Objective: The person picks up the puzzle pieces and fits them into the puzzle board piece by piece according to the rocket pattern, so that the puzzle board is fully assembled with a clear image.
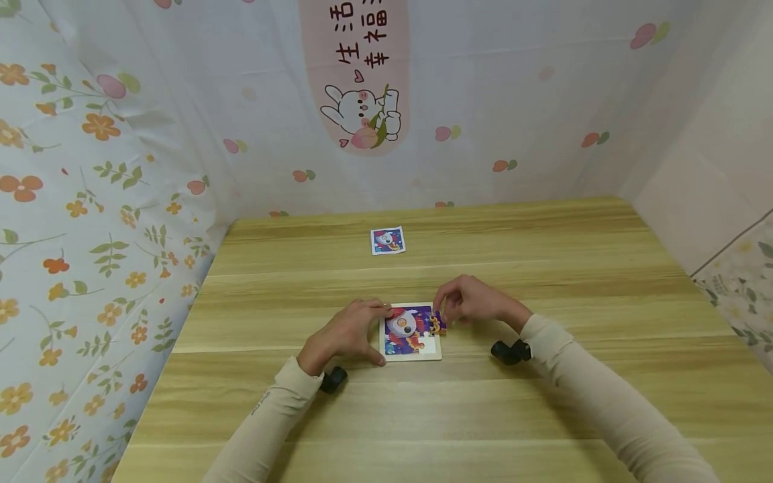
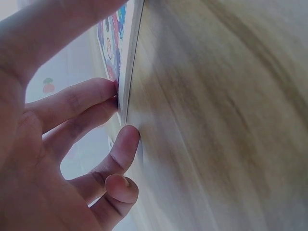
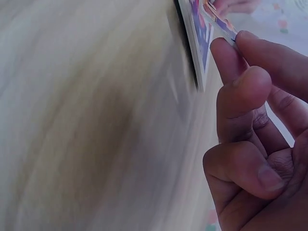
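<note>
A small jigsaw puzzle in a white frame (image 1: 413,360) lies on the wooden table, its picture showing a round white figure on purple and red. White backing (image 1: 427,345) shows at its lower right part. My left hand (image 1: 348,331) rests at the frame's left side, thumb near the lower corner and fingers at the upper left. In the left wrist view its fingers (image 2: 98,91) touch the frame's edge. My right hand (image 1: 472,299) pinches a purple and orange puzzle piece (image 1: 438,325) between thumb and index finger, over the frame's right edge. The right wrist view shows this puzzle piece (image 3: 222,21) tilted at the fingertips.
A small printed picture card (image 1: 388,241) with a matching design lies farther back on the table (image 1: 513,248). Behind stands a white patterned curtain (image 1: 483,87) with a rabbit print. Black wrist mounts (image 1: 510,352) sit at both cuffs.
</note>
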Tool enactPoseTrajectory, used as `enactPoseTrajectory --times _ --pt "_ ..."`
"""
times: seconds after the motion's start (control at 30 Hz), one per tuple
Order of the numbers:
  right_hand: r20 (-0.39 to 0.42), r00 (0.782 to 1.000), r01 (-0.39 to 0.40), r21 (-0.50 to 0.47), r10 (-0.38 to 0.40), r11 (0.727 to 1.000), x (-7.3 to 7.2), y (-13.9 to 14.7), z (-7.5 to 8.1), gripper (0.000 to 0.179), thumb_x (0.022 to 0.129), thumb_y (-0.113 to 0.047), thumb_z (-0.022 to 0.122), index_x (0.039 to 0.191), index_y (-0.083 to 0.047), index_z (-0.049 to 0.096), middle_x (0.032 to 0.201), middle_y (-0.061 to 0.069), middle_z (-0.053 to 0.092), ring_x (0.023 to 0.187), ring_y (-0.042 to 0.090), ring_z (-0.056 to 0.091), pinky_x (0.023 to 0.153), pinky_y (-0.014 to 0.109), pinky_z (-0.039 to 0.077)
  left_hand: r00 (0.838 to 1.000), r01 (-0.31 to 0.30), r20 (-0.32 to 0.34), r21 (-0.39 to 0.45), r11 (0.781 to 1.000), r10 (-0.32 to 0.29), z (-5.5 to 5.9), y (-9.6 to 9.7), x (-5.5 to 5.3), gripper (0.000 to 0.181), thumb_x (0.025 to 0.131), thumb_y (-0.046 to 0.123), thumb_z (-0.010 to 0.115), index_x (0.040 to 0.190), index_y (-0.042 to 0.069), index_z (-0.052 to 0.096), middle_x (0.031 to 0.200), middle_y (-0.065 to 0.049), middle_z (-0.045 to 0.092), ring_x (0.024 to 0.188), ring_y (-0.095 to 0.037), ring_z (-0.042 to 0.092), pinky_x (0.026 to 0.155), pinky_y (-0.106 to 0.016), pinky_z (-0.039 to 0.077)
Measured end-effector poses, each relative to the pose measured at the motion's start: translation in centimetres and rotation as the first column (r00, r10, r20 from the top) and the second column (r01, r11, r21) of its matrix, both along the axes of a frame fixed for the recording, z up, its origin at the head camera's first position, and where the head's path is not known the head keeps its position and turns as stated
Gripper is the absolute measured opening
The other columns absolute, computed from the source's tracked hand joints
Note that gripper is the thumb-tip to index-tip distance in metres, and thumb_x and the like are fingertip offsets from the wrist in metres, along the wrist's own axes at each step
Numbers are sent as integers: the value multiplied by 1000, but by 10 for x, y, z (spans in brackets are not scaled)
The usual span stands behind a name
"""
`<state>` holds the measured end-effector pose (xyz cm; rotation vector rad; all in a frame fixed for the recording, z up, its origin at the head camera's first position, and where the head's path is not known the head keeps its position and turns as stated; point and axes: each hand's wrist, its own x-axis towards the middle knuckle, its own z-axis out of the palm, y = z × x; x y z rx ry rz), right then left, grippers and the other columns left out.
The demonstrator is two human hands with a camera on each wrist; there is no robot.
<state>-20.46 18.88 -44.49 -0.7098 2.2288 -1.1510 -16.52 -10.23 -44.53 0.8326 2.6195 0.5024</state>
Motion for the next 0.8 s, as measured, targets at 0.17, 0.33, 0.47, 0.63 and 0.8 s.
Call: enactPoseTrajectory --times 0.17,0.33,0.47,0.63,0.8 --pt "-10 1000 -23 14 23 1000 5 -8 -2 17 84 4 69 96 -7 75 75 5 70 57 12 53 50 24 46 1000 10 -3 11 1000 -10 1 1 0 88 66 37 94 142 11 58 145 -6 57 132 -30 50 115 -46 40" --pt "-8 999 -47 22 47 999 9 -16 -4 18 83 5 69 93 -8 76 71 1 66 58 9 51 50 22 44 1000 23 -17 3 1000 -23 3 0 0 91 66 37 94 143 11 56 147 -8 56 134 -30 49 117 -46 38" --pt "-19 997 -69 1 69 998 11 -19 -6 18 83 5 69 93 -8 77 71 3 66 57 8 51 49 22 43 999 30 -18 -1 1000 -30 3 -1 0 91 66 38 94 144 11 55 148 -8 56 136 -30 49 117 -46 38" --pt "-44 996 -72 -1 71 997 16 -23 -8 16 82 3 72 92 -8 77 72 4 69 59 7 54 51 21 44 1000 28 -14 4 1000 -28 4 -1 1 90 65 37 94 143 11 56 147 -8 56 136 -30 48 117 -46 37" --pt "-118 991 -57 50 63 997 21 -27 -9 14 81 1 75 89 -11 76 76 0 71 63 5 57 57 20 46 999 37 -23 15 999 -37 5 -1 1 89 65 36 94 142 11 57 146 -8 57 137 -29 49 117 -46 37"
